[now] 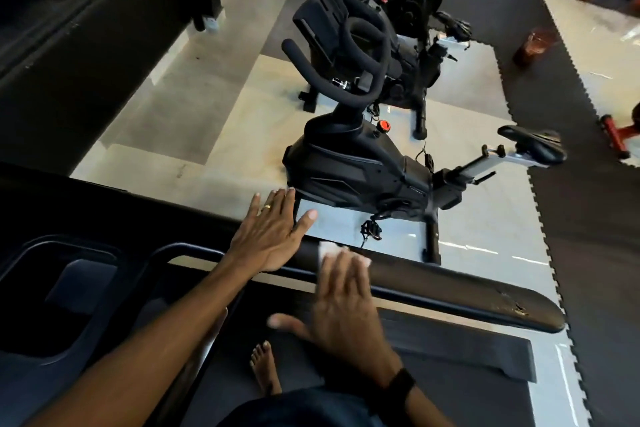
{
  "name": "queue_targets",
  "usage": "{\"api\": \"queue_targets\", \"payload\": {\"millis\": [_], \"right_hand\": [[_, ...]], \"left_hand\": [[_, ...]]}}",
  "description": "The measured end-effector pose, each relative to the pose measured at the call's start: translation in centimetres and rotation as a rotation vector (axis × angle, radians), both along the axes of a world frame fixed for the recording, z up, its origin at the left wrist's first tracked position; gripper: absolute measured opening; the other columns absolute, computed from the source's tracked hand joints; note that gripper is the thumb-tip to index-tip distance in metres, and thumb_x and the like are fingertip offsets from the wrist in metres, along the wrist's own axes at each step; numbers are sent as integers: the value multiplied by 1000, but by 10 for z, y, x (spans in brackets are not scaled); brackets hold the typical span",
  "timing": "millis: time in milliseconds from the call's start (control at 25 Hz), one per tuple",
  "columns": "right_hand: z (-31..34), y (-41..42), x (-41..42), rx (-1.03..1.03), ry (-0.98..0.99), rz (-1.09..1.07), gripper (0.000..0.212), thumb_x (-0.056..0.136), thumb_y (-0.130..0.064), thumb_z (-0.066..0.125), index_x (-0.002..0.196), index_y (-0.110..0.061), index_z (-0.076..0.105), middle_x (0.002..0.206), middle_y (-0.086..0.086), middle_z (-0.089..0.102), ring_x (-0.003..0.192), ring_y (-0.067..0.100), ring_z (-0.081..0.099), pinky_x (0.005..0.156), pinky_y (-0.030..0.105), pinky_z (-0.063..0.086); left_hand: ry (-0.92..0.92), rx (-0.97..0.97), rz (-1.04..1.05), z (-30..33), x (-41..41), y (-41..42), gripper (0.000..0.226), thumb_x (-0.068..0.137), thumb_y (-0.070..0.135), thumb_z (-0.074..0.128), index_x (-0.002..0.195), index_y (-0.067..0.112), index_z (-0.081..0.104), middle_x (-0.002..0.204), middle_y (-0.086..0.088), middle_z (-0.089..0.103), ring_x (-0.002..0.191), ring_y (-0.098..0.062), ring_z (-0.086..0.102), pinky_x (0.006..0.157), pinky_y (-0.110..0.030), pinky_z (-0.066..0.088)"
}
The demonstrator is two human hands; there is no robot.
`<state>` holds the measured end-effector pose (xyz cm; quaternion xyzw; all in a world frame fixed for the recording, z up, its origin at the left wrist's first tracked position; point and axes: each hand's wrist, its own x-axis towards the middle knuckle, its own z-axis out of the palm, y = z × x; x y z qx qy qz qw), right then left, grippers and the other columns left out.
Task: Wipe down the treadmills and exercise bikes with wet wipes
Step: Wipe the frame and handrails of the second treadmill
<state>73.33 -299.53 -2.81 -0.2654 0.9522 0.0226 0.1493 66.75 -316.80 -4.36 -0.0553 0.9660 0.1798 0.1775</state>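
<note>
Right now, from the head camera, your right hand (343, 298) lies flat with straight fingers on a small white wet wipe (327, 249), pressing it onto the long black padded side rail of the treadmill (450, 291); only the wipe's far edge peeks out past your fingertips, and the hand is blurred, so you cannot tell how much of the cloth sits under the palm. Your left hand (270, 232) is spread wide with straight fingers, holding nothing, resting on the same rail just beside the right hand, with a gold ring (266, 207) on one finger. The wipe looks thin, limp and damp, so it will likely bunch or slide out unless you keep your flat fingers across its middle and drag it along the rail instead of pinching a corner. The rail seems stiff and fixed, so it should take firm pressure; it shows a scuffed patch near its far end. Beyond the rail stands a black exercise bike with curved handlebars (353, 163) on the pale floor, well apart from both hands. Your bare foot (265, 371) stands on the dark treadmill belt (450, 388).
</note>
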Motion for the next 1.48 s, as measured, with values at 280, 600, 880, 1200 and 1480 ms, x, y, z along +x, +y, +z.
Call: {"api": "queue_targets", "payload": {"millis": [280, 600, 880, 1200, 1480], "right_hand": [[6, 46, -77, 39, -146, -127, 130, 64, -87, -32, 140, -18, 48, 136, 5, 58, 135, 22, 47, 120, 59, -1], [15, -13, 10, -95, -77, -38, 124, 78, -90, -8, 156, 5, 8, 162, 29, 7, 153, 38, 0, 123, 49, -8], [3, -1, -47, -152, -86, -84, 104, 80, -83, -11, 154, -22, 30, 156, 0, 39, 147, 14, 27, 123, 47, -10], [-10, 35, -21, -47, 218, -463, 108, 91, -80, -1, 128, 4, 54, 126, 27, 58, 123, 43, 51, 112, 59, 31], [-11, -36, 15, -253, 139, -97, 95, 96, -75, 9, 151, -2, 37, 156, 18, 37, 149, 30, 28, 123, 51, 13]], "left_hand": [[56, -12, -75, 1, 5, -2, 88, 92, 66, -5, 158, 8, 3, 167, -8, 9, 154, -15, 2, 123, -40, -11], [89, 378, 193, 4, 6, -6, 83, 94, 71, -1, 159, 21, 14, 165, 2, 18, 153, -12, 5, 124, -35, -4], [223, 630, 334, 30, 17, -9, 57, 106, 48, 10, 153, 22, 30, 160, 4, 32, 148, -12, 22, 123, -29, 5], [227, 691, 397, 21, 11, -12, 77, 95, 70, 1, 148, 28, 37, 155, 3, 41, 144, -22, 33, 121, -44, 20], [219, 525, 287, 15, 16, -11, 78, 94, 72, 7, 142, 23, 44, 146, 0, 50, 136, -22, 42, 119, -40, 21]]}}
